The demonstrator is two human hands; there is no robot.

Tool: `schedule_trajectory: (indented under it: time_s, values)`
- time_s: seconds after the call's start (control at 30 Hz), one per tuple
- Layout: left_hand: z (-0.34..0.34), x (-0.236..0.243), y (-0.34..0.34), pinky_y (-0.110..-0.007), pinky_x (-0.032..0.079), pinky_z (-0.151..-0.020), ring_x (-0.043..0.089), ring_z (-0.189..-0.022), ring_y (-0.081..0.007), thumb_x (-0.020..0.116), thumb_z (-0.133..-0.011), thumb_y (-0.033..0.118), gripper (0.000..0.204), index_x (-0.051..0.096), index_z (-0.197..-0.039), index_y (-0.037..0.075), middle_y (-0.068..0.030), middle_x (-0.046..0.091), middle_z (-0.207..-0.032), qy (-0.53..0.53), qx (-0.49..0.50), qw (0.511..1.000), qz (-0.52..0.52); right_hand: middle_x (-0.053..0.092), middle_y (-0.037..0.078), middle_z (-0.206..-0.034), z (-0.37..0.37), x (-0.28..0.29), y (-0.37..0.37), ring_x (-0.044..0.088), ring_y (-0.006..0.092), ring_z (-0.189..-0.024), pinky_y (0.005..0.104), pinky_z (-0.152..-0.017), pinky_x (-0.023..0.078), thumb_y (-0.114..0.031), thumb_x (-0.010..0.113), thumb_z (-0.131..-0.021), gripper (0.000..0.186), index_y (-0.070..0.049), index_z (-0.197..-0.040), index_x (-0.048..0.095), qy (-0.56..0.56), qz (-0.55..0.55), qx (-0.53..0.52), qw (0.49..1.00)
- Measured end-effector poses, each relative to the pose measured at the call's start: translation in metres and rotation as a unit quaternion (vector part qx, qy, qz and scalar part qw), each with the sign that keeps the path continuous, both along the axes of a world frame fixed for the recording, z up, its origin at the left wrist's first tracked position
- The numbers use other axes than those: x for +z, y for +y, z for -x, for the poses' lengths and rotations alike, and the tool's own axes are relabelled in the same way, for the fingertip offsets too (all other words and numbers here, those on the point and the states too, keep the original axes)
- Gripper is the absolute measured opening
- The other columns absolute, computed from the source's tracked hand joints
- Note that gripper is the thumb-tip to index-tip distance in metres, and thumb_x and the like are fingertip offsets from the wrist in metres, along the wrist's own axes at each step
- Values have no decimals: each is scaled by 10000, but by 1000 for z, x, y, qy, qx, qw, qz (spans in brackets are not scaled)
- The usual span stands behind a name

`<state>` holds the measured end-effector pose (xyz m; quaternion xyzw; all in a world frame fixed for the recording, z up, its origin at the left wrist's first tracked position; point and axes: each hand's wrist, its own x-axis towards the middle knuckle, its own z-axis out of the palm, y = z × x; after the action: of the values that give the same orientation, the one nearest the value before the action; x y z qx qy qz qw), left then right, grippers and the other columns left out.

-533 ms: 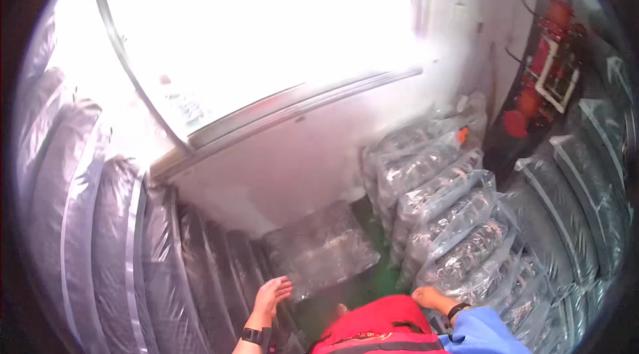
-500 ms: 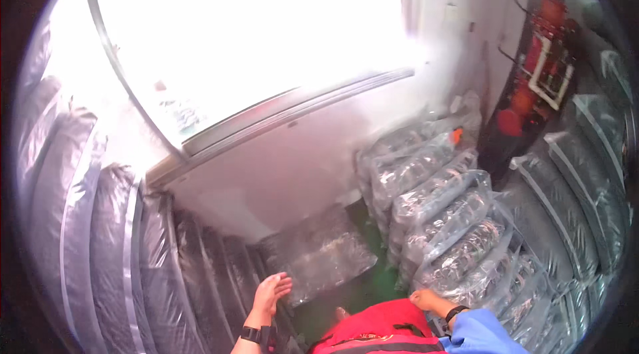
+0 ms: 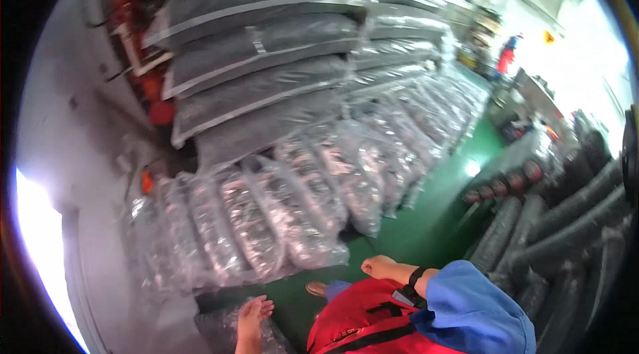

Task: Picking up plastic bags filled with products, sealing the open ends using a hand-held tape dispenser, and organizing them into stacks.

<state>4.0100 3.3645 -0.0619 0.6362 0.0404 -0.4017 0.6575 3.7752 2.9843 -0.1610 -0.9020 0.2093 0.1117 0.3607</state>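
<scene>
My left hand (image 3: 253, 316) hangs at the lower edge with its fingers stretched out and nothing in it. Below it lies a clear plastic-wrapped bundle (image 3: 229, 331) on the floor. My right hand (image 3: 378, 266) is held in front of my red zipped garment (image 3: 363, 311), its fingers curled in and no object showing in them. A dark band circles the right wrist, just past a blue sleeve (image 3: 466, 307). Nearest to both hands is a row of clear plastic bags (image 3: 249, 224) with shiny contents I cannot make out. Neither hand touches them.
Long grey plastic-wrapped packages (image 3: 266, 37) are stacked high behind the bags. A green floor (image 3: 432, 231) runs along the row. Dark wrapped rolls (image 3: 566, 227) lie at right. Red pipework (image 3: 130, 14) stands by the wall at far left. A person (image 3: 507, 54) is in the distance.
My view has swung to the right, from the bright window to the stacked packages and the aisle. Both hands stay low, the left still open, the right still curled.
</scene>
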Motion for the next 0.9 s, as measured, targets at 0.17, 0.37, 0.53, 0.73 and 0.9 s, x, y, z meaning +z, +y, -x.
schedule_trajectory:
  time_s: [0.17,0.37,0.53,0.73,0.9]
  values:
    - [11,-5,-83,-301,541,-737,671,-861,-205,518,-997,222,323,586,-1180,-36,-151,685,-1008,18,-118,993,-8,689,164,-878,158,-5,10,651,381,-820,487,-721,503,-292,557,-841,241,-99,-904,687,140,-10,-68,988]
    - [72,-3,-222,-347,526,-838,657,-985,-244,619,-943,277,375,574,-1181,-9,-135,673,-1087,45,-306,951,-4,698,153,-945,255,-23,-17,662,360,-879,458,-776,514,-333,561,-868,309,-110,-1039,691,146,-30,-198,969]
    - [137,-13,-385,-325,527,-821,659,-959,-223,560,-977,273,351,577,-1193,-3,-139,673,-1072,25,-401,916,-20,687,170,-1022,331,-25,-110,647,379,-947,466,-821,506,-351,570,-877,328,-117,-1076,683,56,-82,-312,945]
    - [239,14,-583,-316,524,-840,666,-945,-210,485,-1007,220,319,579,-1195,-19,-155,676,-1077,5,-492,871,-17,700,155,-1018,424,23,-287,661,338,-967,422,-845,516,-314,582,-908,317,-75,-1093,678,36,-14,-472,881]
    - [285,32,-698,-318,529,-836,673,-962,-223,500,-998,190,304,578,-1212,-13,-158,685,-1069,-22,-527,849,-14,707,148,-973,447,73,-429,676,317,-918,397,-804,525,-290,611,-897,289,-64,-1061,682,-47,-7,-490,871]
